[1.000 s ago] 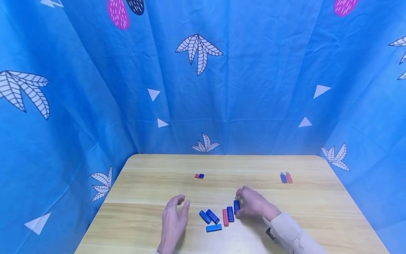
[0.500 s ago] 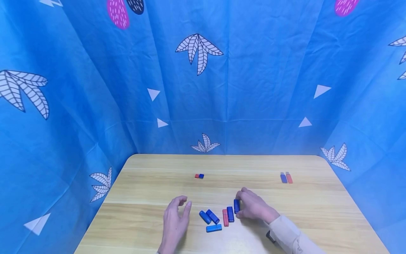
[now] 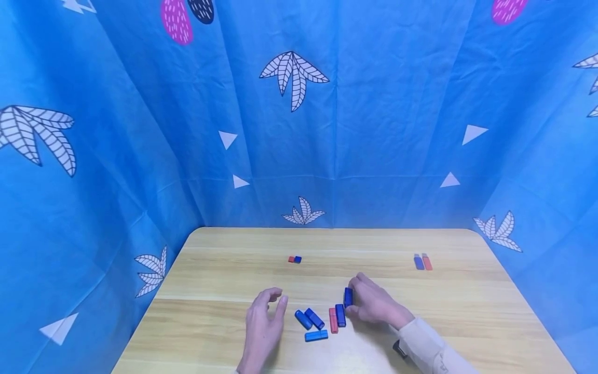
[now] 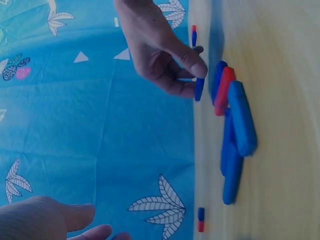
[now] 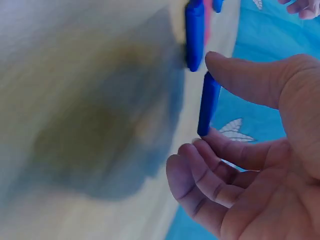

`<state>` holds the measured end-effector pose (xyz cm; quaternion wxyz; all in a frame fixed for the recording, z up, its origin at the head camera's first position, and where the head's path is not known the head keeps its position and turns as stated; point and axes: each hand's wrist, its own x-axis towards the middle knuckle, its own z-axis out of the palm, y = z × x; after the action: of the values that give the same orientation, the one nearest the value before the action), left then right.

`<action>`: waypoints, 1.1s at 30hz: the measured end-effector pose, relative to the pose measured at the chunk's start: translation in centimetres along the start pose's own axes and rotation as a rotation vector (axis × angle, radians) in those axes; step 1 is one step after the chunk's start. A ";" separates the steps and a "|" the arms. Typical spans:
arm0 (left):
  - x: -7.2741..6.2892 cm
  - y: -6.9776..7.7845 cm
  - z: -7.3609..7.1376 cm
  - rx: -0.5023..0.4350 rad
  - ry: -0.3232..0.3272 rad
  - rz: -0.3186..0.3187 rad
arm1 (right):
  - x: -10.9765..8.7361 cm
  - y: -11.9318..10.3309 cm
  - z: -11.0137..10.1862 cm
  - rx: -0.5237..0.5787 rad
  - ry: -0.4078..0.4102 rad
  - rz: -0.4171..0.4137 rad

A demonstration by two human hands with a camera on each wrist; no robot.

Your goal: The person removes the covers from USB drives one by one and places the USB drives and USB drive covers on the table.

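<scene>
My right hand (image 3: 374, 302) pinches a dark blue capped USB flash drive (image 3: 348, 297) between thumb and fingertip, at the drive's two ends. In the right wrist view that drive (image 5: 209, 104) stands lengthwise between thumb and index finger. Just nearer lie another dark blue drive (image 3: 340, 315) and a red one (image 3: 334, 320), side by side. To their left are two slanted blue drives (image 3: 314, 318) and a lighter blue one (image 3: 316, 335) lying crosswise. My left hand (image 3: 263, 327) hovers left of this group, fingers loosely bent, holding nothing.
At the back right lie a blue and a red USB flash drive (image 3: 427, 262) with bare pale ends. Two small red and blue caps (image 3: 297, 259) sit together at the back middle. A blue patterned curtain (image 3: 374, 130) surrounds the wooden table (image 3: 224, 249).
My right hand has shifted the pinched dark blue drive slightly away from me, toward the back of the table. My left hand has drifted a little to the right.
</scene>
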<state>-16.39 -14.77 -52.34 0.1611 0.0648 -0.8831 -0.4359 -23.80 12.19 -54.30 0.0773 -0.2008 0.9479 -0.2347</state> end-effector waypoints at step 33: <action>0.5 8.3 2.7 -0.310 -0.246 0.196 | -4.7 -8.1 -4.7 -0.158 0.498 -0.476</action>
<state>-17.55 -7.79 -47.19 0.1018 -0.1004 -0.8205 -0.5534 -17.85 9.52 -46.07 -0.2288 -0.3581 0.8796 -0.2137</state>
